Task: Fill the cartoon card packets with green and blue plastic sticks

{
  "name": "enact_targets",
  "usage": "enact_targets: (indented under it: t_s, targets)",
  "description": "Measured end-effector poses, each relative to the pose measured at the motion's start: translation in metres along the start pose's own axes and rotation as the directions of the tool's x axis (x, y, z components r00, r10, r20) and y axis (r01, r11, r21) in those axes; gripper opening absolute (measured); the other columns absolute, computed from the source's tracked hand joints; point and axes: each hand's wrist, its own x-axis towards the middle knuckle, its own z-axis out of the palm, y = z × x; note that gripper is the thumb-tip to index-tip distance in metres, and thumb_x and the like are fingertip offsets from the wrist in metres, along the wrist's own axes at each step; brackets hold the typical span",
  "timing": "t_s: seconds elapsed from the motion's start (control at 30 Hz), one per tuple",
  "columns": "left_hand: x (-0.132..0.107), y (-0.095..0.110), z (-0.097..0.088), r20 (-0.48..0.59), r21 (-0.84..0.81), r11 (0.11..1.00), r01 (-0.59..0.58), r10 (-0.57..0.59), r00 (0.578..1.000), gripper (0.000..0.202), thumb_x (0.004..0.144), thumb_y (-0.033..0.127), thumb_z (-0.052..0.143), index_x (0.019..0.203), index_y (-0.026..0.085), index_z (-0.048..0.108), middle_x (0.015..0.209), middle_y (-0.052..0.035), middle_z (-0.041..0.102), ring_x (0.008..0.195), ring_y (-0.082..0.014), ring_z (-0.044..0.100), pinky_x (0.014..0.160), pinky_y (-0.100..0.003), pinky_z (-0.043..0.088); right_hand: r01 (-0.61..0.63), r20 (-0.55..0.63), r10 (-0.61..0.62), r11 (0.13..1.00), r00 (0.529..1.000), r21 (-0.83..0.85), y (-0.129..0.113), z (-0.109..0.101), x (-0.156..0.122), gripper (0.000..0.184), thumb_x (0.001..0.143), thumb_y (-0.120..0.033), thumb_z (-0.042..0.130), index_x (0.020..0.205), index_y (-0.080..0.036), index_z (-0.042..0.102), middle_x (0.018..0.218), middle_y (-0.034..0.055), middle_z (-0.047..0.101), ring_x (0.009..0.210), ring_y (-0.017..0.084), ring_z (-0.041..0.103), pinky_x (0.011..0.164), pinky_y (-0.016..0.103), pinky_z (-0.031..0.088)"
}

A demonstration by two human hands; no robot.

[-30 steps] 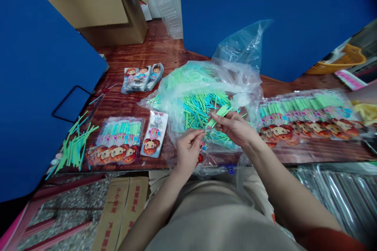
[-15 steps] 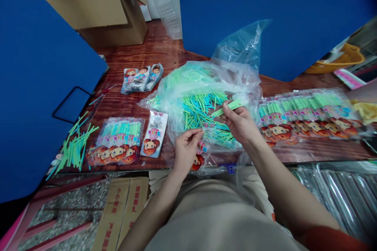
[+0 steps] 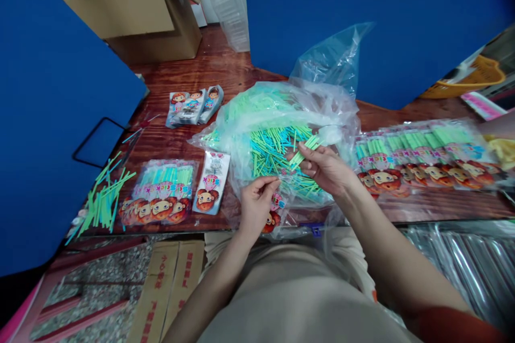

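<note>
Right hand (image 3: 325, 169) pinching a small bundle of green sticks (image 3: 306, 151) over a clear plastic bag (image 3: 333, 118) full of green and blue sticks, left hand (image 3: 256, 209) at the bag's near edge, filled cartoon-printed packets (image 3: 422, 163) right of the bag, loose sticks (image 3: 104, 198) left of it, cardboard box (image 3: 137, 21) beyond it, on a varnished wooden table (image 3: 225, 69)

Blue panels (image 3: 341, 10) behind reddish wood table (image 3: 217, 75), speckled stone floor (image 3: 92, 284) below, cardboard box (image 3: 137, 21) at far end.

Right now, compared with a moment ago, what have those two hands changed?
The right hand has brought its small bundle of green sticks back down and leftward, toward the left hand, after lifting it up and right; it never let go. The left hand barely moved. The clear plastic bag of loose sticks and the printed packs stayed where they were.
</note>
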Motion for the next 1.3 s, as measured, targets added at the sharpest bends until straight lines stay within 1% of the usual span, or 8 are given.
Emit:
enact_targets:
  t_s: [0.27,0.4,0.5,0.63,0.87,1.1,1.2,1.3]
  targets:
    - [-0.002,0.004,0.000,0.029,0.053,0.996,-0.075,0.074,0.997,0.008,0.074,0.025,0.073,0.077,0.018,0.077,0.073,-0.0034,0.074,0.067,-0.0146,0.064,0.066,-0.025,0.051,0.054,-0.002,-0.054,0.991,0.999,-0.125,0.007,0.001,-0.001,0.031,0.069,-0.043,0.085,0.074,-0.017,0.067,0.073,0.0030,0.072,0.046,0.004,0.036,0.036,0.019,0.024]
    - [-0.003,0.003,0.001,0.058,0.072,0.991,-0.115,0.111,0.992,0.008,0.076,0.025,0.073,0.077,0.019,0.077,0.075,-0.0038,0.074,0.071,-0.0158,0.066,0.069,-0.027,0.052,0.016,-0.066,-0.021,0.997,0.998,-0.072,0.004,0.002,0.000,0.036,0.063,-0.044,0.087,0.074,-0.019,0.064,0.071,0.0011,0.072,0.045,0.005,0.038,0.036,0.020,0.024]
    - [-0.001,0.002,0.002,0.037,0.053,0.997,-0.055,0.053,0.998,0.009,0.075,0.026,0.074,0.078,0.018,0.077,0.077,-0.0040,0.075,0.071,-0.0161,0.067,0.069,-0.027,0.053,0.029,-0.101,-0.035,0.998,0.994,-0.059,0.004,0.003,0.001,0.038,0.061,-0.044,0.088,0.074,-0.020,0.062,0.070,0.0004,0.072,0.045,0.005,0.040,0.037,0.021,0.022]
    - [0.000,0.003,0.004,-0.009,-0.002,0.998,0.059,-0.059,0.998,0.011,0.071,0.027,0.075,0.077,0.017,0.077,0.075,-0.0038,0.076,0.068,-0.0157,0.066,0.068,-0.027,0.053,0.118,-0.063,-0.128,0.983,0.990,-0.138,0.008,0.005,-0.002,0.038,0.067,-0.050,0.084,0.079,-0.021,0.062,0.070,0.0002,0.072,0.045,0.006,0.039,0.040,0.023,0.024]
    - [0.001,0.002,0.005,-0.024,-0.040,0.996,0.080,-0.081,0.996,0.013,0.070,0.028,0.076,0.077,0.017,0.077,0.075,-0.0034,0.075,0.068,-0.0151,0.065,0.068,-0.027,0.053,0.216,0.022,-0.220,0.924,0.975,-0.316,0.012,0.008,-0.008,0.034,0.078,-0.053,0.074,0.081,-0.020,0.063,0.076,0.0014,0.071,0.046,0.007,0.032,0.044,0.026,0.025]
    - [-0.001,0.003,0.007,-0.057,-0.059,0.990,0.127,-0.131,0.990,0.012,0.070,0.029,0.076,0.076,0.018,0.077,0.073,-0.0021,0.074,0.066,-0.0143,0.063,0.068,-0.027,0.052,0.273,0.017,-0.297,0.850,0.955,-0.451,0.015,0.004,-0.011,0.035,0.083,-0.057,0.067,0.080,-0.023,0.074,0.080,0.0031,0.067,0.060,0.013,0.047,0.052,0.027,0.036]
    - [-0.006,0.002,0.009,-0.032,-0.062,0.990,0.126,-0.128,0.991,0.010,0.072,0.028,0.075,0.076,0.019,0.077,0.071,-0.0025,0.074,0.063,-0.0146,0.062,0.065,-0.027,0.051,0.193,0.012,-0.234,0.774,0.972,-0.603,0.019,0.000,-0.014,0.034,0.082,-0.056,0.068,0.081,-0.024,0.078,0.069,0.0025,0.065,0.060,0.015,0.050,0.053,0.029,0.036]
    - [-0.006,0.002,0.008,-0.025,-0.048,0.993,0.112,-0.113,0.993,0.012,0.073,0.029,0.074,0.077,0.018,0.078,0.070,-0.0034,0.073,0.062,-0.0148,0.061,0.062,-0.026,0.049,0.181,0.055,-0.188,0.760,0.981,-0.625,0.023,-0.003,-0.010,0.032,0.080,-0.055,0.070,0.089,-0.026,0.079,0.081,0.0039,0.071,0.072,0.021,0.060,0.059,0.031,0.043]
